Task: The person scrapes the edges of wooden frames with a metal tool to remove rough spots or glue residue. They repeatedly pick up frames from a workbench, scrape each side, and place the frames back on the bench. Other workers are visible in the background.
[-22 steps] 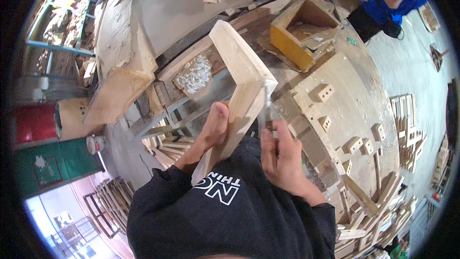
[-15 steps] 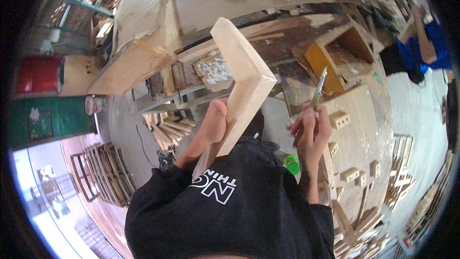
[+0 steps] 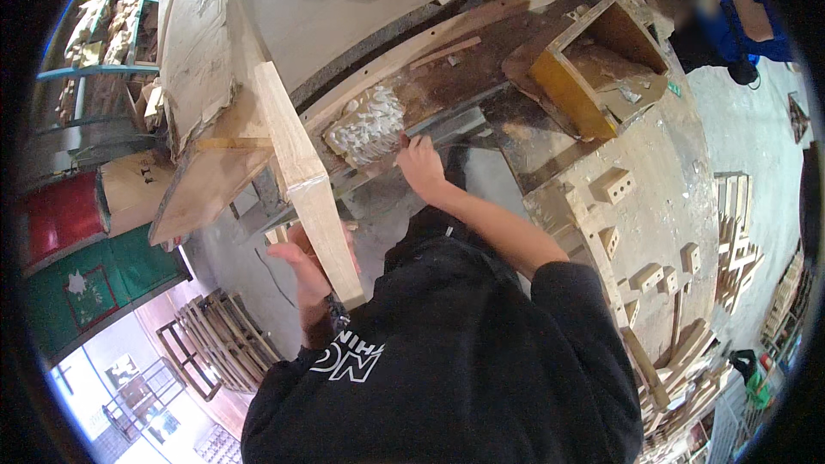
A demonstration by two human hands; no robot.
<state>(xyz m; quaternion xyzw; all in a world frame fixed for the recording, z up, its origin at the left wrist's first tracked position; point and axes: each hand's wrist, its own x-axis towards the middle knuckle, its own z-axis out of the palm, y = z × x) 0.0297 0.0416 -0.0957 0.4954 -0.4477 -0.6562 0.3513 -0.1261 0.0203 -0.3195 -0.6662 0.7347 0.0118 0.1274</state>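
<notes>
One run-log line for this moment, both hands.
left hand: holding angled wooden piece | right hand: beside white-smeared board, contents unclear | yellow-sided box: on workbench

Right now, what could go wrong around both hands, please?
Only the left hand is at the angled wooden piece, and its thumb appears to stand away from the wood, so the piece might tip or slip. The right hand is close beside the white paste, so its fingers could get smeared.
</notes>
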